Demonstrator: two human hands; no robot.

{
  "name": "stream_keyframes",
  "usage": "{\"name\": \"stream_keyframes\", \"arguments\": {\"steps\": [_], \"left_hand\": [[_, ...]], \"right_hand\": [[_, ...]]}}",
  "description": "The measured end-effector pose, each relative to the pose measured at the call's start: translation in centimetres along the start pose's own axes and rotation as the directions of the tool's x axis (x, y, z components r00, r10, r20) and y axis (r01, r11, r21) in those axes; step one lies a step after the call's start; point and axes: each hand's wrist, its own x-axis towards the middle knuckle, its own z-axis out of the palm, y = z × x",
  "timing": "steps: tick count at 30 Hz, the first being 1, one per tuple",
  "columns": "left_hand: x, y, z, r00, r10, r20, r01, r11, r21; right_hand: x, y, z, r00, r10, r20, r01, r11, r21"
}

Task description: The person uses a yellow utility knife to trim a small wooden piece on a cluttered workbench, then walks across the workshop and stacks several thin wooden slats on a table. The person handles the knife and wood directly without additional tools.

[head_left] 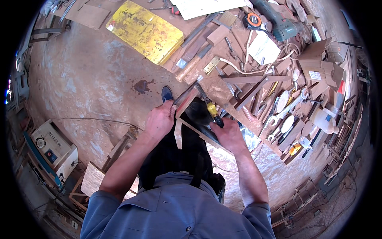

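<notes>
My left hand (158, 120) is closed at the near end of a thin dark strip (185, 95), which runs along a wooden piece (187, 102) with a reddish face. A pale wooden leg (178, 135) sticks out from that piece toward me, over my dark trousers. In my right hand (227, 133) is the black end of the handle of a hammer (211, 108) with a yellow band. Its metal end reaches the far corner of the wooden piece, by the tip of the strip. My left fingertips are partly hidden.
A crowded workbench (234, 106) spreads ahead and right, with a green power tool (284, 28), an orange tape measure (253, 20), a cardboard box (320, 59) and a plastic bottle (324, 120). A yellow case (145, 32) lies ahead. At left stands a light-coloured machine (51, 143); a cable crosses the floor.
</notes>
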Motion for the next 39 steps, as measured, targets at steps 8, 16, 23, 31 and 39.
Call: {"name": "stream_keyframes", "arguments": {"steps": [8,16,23,31,39], "left_hand": [[0.0,0.3,-0.3,1.0,0.003,0.006,-0.003,1.0,0.03],[0.0,0.4,-0.5,1.0,0.001,0.016,-0.001,0.998,0.057],[0.0,0.5,-0.5,1.0,0.001,0.028,-0.004,0.994,0.107],[-0.3,1.0,-0.7,0.999,-0.005,0.047,-0.002,0.988,0.152],[-0.3,1.2,-0.7,0.999,-0.015,0.039,0.011,0.995,0.099]], "right_hand": [[0.3,1.0,1.0,0.997,-0.062,-0.052,0.063,0.998,0.011],[0.7,2.5,1.5,0.998,0.007,0.057,-0.018,0.981,0.194],[1.0,2.6,1.2,0.996,0.049,0.079,-0.062,0.983,0.174],[0.5,1.2,0.4,0.993,0.08,0.083,-0.088,0.992,0.09],[0.2,1.1,1.1,0.999,-0.037,-0.039,0.04,0.998,0.054]]}}
